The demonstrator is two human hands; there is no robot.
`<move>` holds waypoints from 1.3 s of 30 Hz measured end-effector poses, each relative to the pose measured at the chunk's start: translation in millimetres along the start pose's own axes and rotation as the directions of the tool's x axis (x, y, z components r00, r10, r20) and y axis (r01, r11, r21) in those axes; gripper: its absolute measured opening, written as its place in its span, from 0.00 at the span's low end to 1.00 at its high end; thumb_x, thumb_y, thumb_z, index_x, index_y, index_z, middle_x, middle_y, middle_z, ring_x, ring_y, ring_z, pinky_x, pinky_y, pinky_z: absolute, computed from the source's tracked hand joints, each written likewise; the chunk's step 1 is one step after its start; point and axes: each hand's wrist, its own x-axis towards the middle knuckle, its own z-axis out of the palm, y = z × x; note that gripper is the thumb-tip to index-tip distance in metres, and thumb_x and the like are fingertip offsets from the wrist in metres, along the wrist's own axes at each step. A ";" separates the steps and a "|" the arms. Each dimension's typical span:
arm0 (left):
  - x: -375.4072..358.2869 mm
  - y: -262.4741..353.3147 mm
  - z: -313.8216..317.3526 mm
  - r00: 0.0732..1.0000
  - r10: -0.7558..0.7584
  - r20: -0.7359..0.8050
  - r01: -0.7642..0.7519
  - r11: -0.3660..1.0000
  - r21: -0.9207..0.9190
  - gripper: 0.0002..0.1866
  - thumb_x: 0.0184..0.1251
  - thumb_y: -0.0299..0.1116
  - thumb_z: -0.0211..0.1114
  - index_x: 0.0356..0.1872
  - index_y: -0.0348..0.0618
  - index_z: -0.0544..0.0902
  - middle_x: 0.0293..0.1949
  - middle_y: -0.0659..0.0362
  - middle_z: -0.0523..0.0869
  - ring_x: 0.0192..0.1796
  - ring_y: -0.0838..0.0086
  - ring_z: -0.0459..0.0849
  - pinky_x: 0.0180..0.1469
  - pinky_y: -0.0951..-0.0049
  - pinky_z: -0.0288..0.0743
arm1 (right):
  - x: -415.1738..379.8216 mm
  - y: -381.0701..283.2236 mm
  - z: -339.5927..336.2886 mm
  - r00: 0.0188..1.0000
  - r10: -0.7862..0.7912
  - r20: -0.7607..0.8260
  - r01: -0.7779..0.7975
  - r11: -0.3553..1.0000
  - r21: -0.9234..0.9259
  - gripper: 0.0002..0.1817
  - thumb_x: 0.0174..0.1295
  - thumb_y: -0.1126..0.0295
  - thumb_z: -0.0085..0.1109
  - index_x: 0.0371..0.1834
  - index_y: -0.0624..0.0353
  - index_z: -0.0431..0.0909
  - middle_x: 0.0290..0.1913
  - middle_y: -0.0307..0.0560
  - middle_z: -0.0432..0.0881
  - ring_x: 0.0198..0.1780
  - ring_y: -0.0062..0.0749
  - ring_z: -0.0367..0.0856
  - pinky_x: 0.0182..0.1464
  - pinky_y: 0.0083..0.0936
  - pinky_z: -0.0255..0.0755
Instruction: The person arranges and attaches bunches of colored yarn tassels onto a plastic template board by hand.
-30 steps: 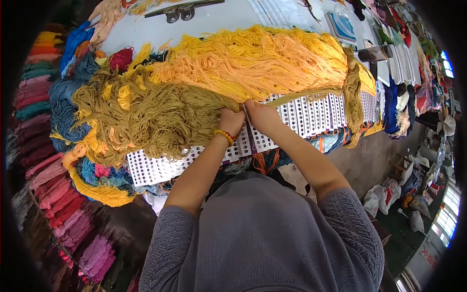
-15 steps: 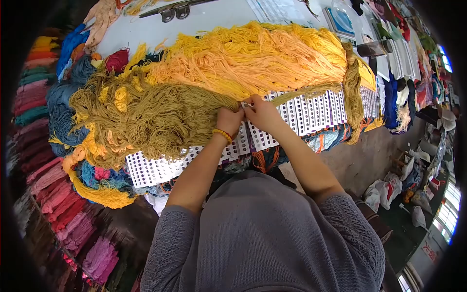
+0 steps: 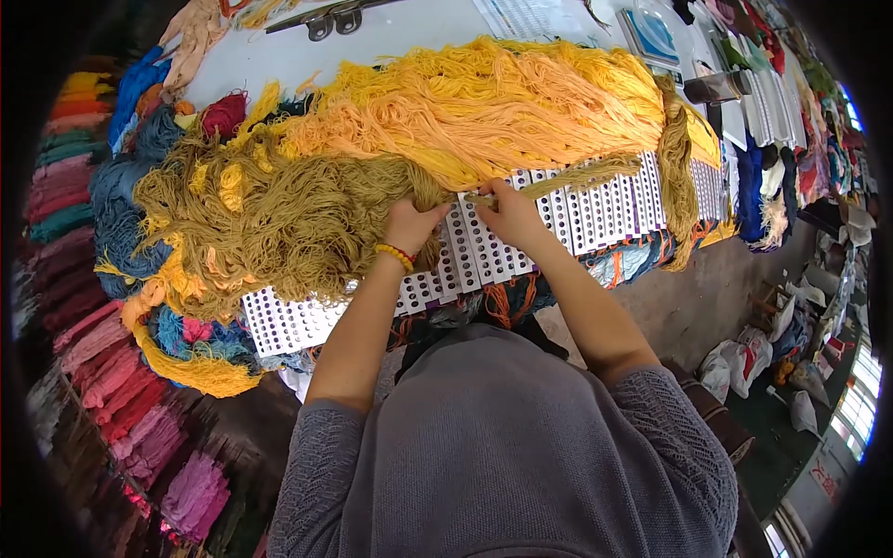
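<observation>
A large mass of olive-green yarn [image 3: 307, 209] lies loosely across white strips with rows of holes [image 3: 591, 219]. My left hand [image 3: 411, 228], with a yellow bead bracelet at the wrist, is closed around the right end of this yarn. Just to its right, my right hand [image 3: 512, 216] pinches a thin olive strand [image 3: 586, 175] that runs rightward over the strips. A short stretch of strand seems to pass between the two hands. Behind them spreads a thick heap of yellow and peach yarn [image 3: 521, 102]. My fingertips are partly hidden.
An olive hank [image 3: 677, 172] hangs over the strips at the right. Blue yarn [image 3: 116, 209] is piled on the left. Farther back on the white table [image 3: 237, 70] are a black metal clip bar [image 3: 321, 19], printed paper [image 3: 526, 19] and a dark cylinder [image 3: 716, 88].
My left hand has shifted left with the end of the olive yarn, opening a gap between my hands. My right hand has moved slightly right, and more of the holed strips shows between them.
</observation>
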 end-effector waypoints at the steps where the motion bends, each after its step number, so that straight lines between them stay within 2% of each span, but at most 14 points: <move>1: -1.1 2.3 1.9 0.999 -0.020 -0.029 0.022 0.997 0.073 0.16 0.47 0.34 0.68 0.31 0.30 0.78 0.27 0.56 0.82 0.25 0.77 0.79 0.27 0.76 0.72 | -0.2 0.0 -0.8 1.000 0.002 -0.002 -0.002 1.000 -0.001 0.15 0.51 0.66 0.58 0.40 0.59 0.68 0.24 0.49 0.76 0.26 0.38 0.76 0.30 0.29 0.68; 5: 2.4 -25.1 11.5 0.987 0.138 -0.082 -0.145 0.986 -0.088 0.16 0.49 0.36 0.68 0.32 0.32 0.78 0.24 0.58 0.80 0.23 0.78 0.77 0.24 0.78 0.70 | -2.2 0.9 -0.2 0.999 0.033 0.011 -0.033 0.999 0.021 0.15 0.52 0.67 0.58 0.40 0.60 0.69 0.24 0.49 0.76 0.26 0.38 0.76 0.29 0.29 0.68; 8: -29.7 5.9 4.6 0.996 -0.038 0.083 0.063 0.942 -0.331 0.14 0.54 0.38 0.65 0.31 0.35 0.78 0.21 0.60 0.78 0.20 0.79 0.73 0.22 0.80 0.65 | -3.8 8.0 6.9 0.997 -0.026 -0.068 0.028 0.999 0.029 0.13 0.52 0.67 0.58 0.39 0.59 0.70 0.24 0.49 0.76 0.25 0.38 0.76 0.28 0.29 0.68; 10: -44.2 12.2 -0.6 0.915 0.109 0.388 0.219 0.675 -0.705 0.13 0.60 0.39 0.61 0.33 0.37 0.77 0.22 0.62 0.77 0.19 0.81 0.71 0.20 0.81 0.62 | -4.4 17.4 13.7 0.988 -0.080 -0.136 0.083 0.996 0.018 0.12 0.53 0.67 0.58 0.38 0.59 0.71 0.25 0.48 0.76 0.24 0.38 0.76 0.27 0.28 0.68; 12: -39.9 4.3 -0.3 0.822 0.209 0.530 0.327 0.589 -0.739 0.13 0.61 0.39 0.59 0.41 0.40 0.76 0.29 0.61 0.79 0.22 0.80 0.72 0.21 0.82 0.64 | -3.2 25.1 17.8 0.963 -0.183 -0.200 0.195 0.980 0.043 0.09 0.53 0.68 0.58 0.35 0.58 0.73 0.26 0.49 0.77 0.24 0.40 0.76 0.27 0.28 0.69; 14: -39.6 22.0 10.3 0.896 -0.033 0.443 0.315 0.751 -0.581 0.17 0.62 0.40 0.57 0.48 0.40 0.74 0.31 0.63 0.78 0.23 0.81 0.73 0.21 0.83 0.64 | -16.7 9.3 14.5 0.935 -0.258 -0.242 0.272 0.962 0.022 0.08 0.53 0.68 0.58 0.34 0.57 0.73 0.27 0.49 0.77 0.26 0.43 0.76 0.27 0.31 0.69; 16: -33.0 19.7 19.6 0.926 -0.034 0.376 0.276 0.739 -0.614 0.20 0.63 0.39 0.57 0.52 0.41 0.72 0.31 0.64 0.78 0.24 0.81 0.73 0.22 0.84 0.65 | -22.1 2.7 14.8 0.841 -0.480 -0.250 0.452 0.877 -0.166 0.08 0.52 0.66 0.58 0.35 0.53 0.74 0.29 0.47 0.75 0.27 0.43 0.77 0.26 0.33 0.71; 18: -22.3 6.5 24.8 0.907 -0.097 0.411 0.376 0.629 -0.681 0.19 0.62 0.39 0.58 0.51 0.40 0.74 0.29 0.65 0.78 0.24 0.83 0.73 0.22 0.85 0.64 | -21.5 -5.8 9.7 0.846 -0.472 -0.248 0.416 0.875 -0.246 0.12 0.49 0.64 0.59 0.36 0.52 0.74 0.30 0.44 0.74 0.26 0.40 0.77 0.26 0.32 0.72; 22: -31.5 -8.8 18.1 0.993 -0.080 0.086 0.110 0.892 -0.439 0.10 0.63 0.36 0.56 0.37 0.40 0.78 0.27 0.65 0.78 0.26 0.83 0.73 0.23 0.84 0.61 | -8.3 -17.4 8.4 0.907 -0.400 -0.133 0.304 0.839 -0.451 0.22 0.41 0.58 0.65 0.39 0.53 0.72 0.37 0.45 0.71 0.36 0.39 0.76 0.30 0.32 0.72; 24: -36.0 -12.5 15.5 0.996 -0.087 0.032 0.093 0.892 -0.442 0.10 0.63 0.36 0.56 0.35 0.40 0.77 0.26 0.64 0.78 0.25 0.83 0.71 0.23 0.83 0.61 | -4.7 -13.7 11.2 0.901 -0.412 -0.139 0.311 0.833 -0.457 0.23 0.40 0.55 0.64 0.39 0.52 0.72 0.38 0.44 0.70 0.37 0.40 0.76 0.31 0.32 0.73; 26: -38.4 -12.5 13.1 0.974 -0.216 0.064 0.187 0.618 -0.764 0.12 0.63 0.40 0.55 0.35 0.41 0.77 0.26 0.63 0.77 0.21 0.82 0.66 0.23 0.82 0.60 | -5.1 -16.7 9.6 0.928 -0.359 -0.104 0.280 0.852 -0.442 0.22 0.41 0.56 0.63 0.40 0.52 0.73 0.36 0.46 0.70 0.41 0.40 0.74 0.37 0.32 0.72; 30: -29.4 -29.6 -12.6 0.958 -0.285 -0.029 0.127 0.514 -0.848 0.04 0.53 0.31 0.53 0.24 0.43 0.71 0.21 0.62 0.74 0.18 0.81 0.62 0.22 0.82 0.55 | -4.4 -13.3 12.9 0.929 -0.351 -0.118 0.260 0.845 -0.468 0.22 0.42 0.55 0.62 0.40 0.50 0.73 0.37 0.45 0.70 0.41 0.40 0.74 0.37 0.33 0.72; 35: -45.8 -25.8 -91.8 0.943 -0.317 -0.101 0.107 0.576 -0.811 0.04 0.52 0.31 0.53 0.20 0.46 0.70 0.19 0.64 0.72 0.18 0.81 0.62 0.23 0.83 0.57 | -4.5 -9.0 13.6 0.929 -0.346 -0.131 0.259 0.860 -0.440 0.21 0.43 0.54 0.61 0.42 0.47 0.74 0.39 0.44 0.71 0.42 0.41 0.74 0.36 0.36 0.73; 39: -65.4 -20.5 -219.3 0.936 -0.061 -0.348 -0.145 0.832 -0.536 0.07 0.51 0.31 0.50 0.16 0.44 0.68 0.14 0.64 0.65 0.17 0.78 0.60 0.22 0.79 0.54 | -5.3 -11.1 13.0 0.939 -0.321 -0.121 0.234 0.858 -0.457 0.21 0.44 0.54 0.61 0.42 0.47 0.74 0.40 0.44 0.71 0.43 0.41 0.74 0.37 0.36 0.73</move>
